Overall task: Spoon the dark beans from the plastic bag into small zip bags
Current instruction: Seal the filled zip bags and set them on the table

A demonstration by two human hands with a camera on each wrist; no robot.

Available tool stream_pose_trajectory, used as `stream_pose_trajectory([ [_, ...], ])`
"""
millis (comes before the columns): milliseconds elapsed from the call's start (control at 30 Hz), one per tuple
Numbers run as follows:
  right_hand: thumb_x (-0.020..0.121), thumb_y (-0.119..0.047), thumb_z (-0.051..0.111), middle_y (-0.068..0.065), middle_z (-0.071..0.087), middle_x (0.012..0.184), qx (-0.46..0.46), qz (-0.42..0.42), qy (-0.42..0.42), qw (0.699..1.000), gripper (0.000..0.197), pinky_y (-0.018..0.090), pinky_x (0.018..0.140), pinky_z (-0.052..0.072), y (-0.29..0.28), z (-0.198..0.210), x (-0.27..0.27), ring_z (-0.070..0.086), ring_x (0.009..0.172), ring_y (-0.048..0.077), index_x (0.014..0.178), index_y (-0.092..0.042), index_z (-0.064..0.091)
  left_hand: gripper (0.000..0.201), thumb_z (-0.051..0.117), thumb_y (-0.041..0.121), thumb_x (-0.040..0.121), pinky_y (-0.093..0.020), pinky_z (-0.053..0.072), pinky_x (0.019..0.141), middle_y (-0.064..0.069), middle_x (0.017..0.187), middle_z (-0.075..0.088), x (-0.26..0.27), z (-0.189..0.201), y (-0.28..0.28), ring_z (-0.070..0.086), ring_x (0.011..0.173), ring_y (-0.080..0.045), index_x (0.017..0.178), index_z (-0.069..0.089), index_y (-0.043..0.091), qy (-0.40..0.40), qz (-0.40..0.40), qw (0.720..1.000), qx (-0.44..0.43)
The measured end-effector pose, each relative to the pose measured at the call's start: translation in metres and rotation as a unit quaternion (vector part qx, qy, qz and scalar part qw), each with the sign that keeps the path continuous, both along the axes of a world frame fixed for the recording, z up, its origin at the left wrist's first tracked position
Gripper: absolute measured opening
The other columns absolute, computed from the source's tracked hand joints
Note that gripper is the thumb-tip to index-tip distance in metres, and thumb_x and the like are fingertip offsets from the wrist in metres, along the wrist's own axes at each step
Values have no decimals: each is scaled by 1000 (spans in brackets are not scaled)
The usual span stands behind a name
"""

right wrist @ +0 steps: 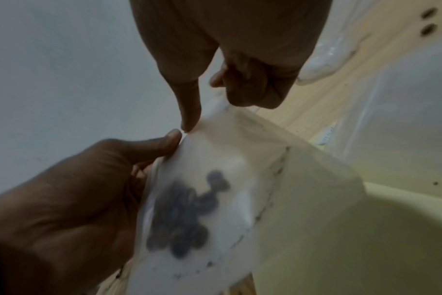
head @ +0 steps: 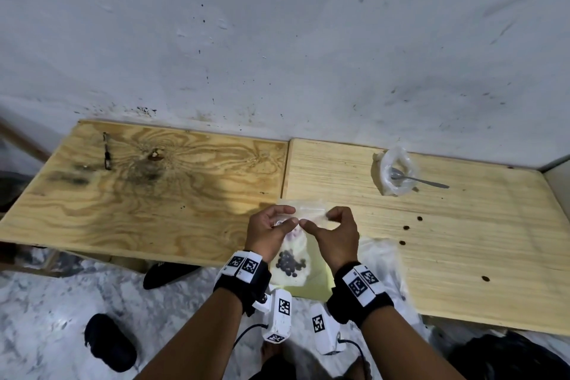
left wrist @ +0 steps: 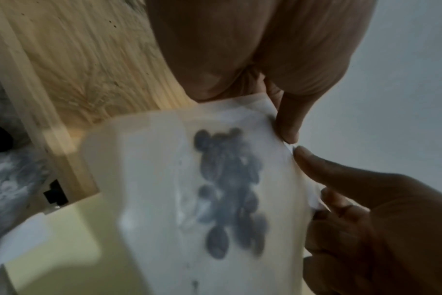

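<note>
A small clear zip bag (head: 291,274) with a cluster of dark beans (head: 290,262) hangs above the table's near edge. My left hand (head: 291,215) and right hand (head: 316,218) pinch its top edge side by side, thumbs nearly touching. In the left wrist view the beans (left wrist: 227,189) show blurred through the bag (left wrist: 151,179). The right wrist view shows the same bag (right wrist: 253,179) and beans (right wrist: 184,215). The larger plastic bag (head: 396,173) lies at the table's back right, with a metal spoon (head: 428,181) resting in its mouth.
Several loose beans (head: 406,228) lie on the right wooden board (head: 462,241). A crumpled clear plastic sheet (head: 382,259) and a pale yellow object (head: 317,284) sit under the hands. A dark tool (head: 107,151) lies far left. Black shoes (head: 166,274) are on the floor.
</note>
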State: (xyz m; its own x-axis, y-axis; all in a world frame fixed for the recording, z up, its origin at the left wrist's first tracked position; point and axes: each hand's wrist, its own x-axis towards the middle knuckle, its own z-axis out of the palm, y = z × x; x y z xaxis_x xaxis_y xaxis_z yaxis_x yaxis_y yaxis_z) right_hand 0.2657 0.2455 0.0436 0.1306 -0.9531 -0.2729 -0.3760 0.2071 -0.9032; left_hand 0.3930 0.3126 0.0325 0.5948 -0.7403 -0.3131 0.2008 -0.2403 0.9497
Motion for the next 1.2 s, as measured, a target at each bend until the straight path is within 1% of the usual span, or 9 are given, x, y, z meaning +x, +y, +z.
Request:
stream_pose_trajectory([
  [67,60,-24,93,-4,58,76,32,0,-42,999,45,25,68,44,-3,-6,-3,54,69,14,79,-21,52,17,75,-2,80,-13,53,67,0,94,72,0,1,1,68,81,4,95,71,3,7,-9,1000,-5],
  [200,55,-31,91,-2,61,72,30,0,-37,999,43,38,69,49,-5,-10,-6,56,68,18,70,-25,51,23,75,-3,79,-16,53,68,-9,105,73,0,1,0,69,87,-10,100,72,6,23,-29,999,-11],
  [500,62,-10,92,0,63,77,17,54,-55,997,36,28,68,47,-7,2,-18,58,69,13,75,-15,59,32,77,-4,76,-21,54,65,-3,90,73,-3,5,2,66,76,-9,100,73,16,28,-56,998,0],
  [633,64,-14,91,-4,63,79,8,51,-51,997,34,26,68,46,-11,1,-31,58,72,12,77,-16,60,33,77,-2,75,-18,52,63,-5,96,74,-16,8,-6,68,85,-11,103,73,16,10,-58,998,16],
  [700,68,-20,89,-7,65,85,1,50,-54,997,31,24,69,46,-14,2,-46,59,75,9,81,-17,62,35,79,2,73,-23,56,73,-3,104,73,-25,9,-12,69,95,-12,103,73,20,15,-49,999,18],
  [833,75,-12,84,-2,69,87,28,65,-70,995,19,20,71,49,-30,0,-112,63,84,12,83,-13,67,40,78,6,67,-38,54,92,-6,107,74,-63,16,-40,69,102,-23,101,74,25,49,-40,998,28],
  [933,75,-1,81,5,63,80,72,93,-53,992,19,15,63,47,-46,0,-174,61,76,15,84,-14,70,49,77,9,59,-42,50,97,-11,109,72,-113,21,-70,67,105,-29,106,73,22,84,-59,994,31],
  [1100,79,9,73,9,65,83,23,-9,-18,1000,26,13,63,49,-97,-4,-288,63,82,20,87,-15,72,40,72,-6,77,-26,52,79,-3,114,66,-231,13,-120,64,95,-15,111,70,15,84,-140,985,55],
  [1200,78,2,75,1,72,93,14,-14,54,998,28,24,73,51,-129,-18,-359,66,93,20,89,-24,73,35,67,-7,79,-28,54,75,-3,112,69,-304,0,-151,66,92,-18,105,72,17,81,-162,980,81],
])
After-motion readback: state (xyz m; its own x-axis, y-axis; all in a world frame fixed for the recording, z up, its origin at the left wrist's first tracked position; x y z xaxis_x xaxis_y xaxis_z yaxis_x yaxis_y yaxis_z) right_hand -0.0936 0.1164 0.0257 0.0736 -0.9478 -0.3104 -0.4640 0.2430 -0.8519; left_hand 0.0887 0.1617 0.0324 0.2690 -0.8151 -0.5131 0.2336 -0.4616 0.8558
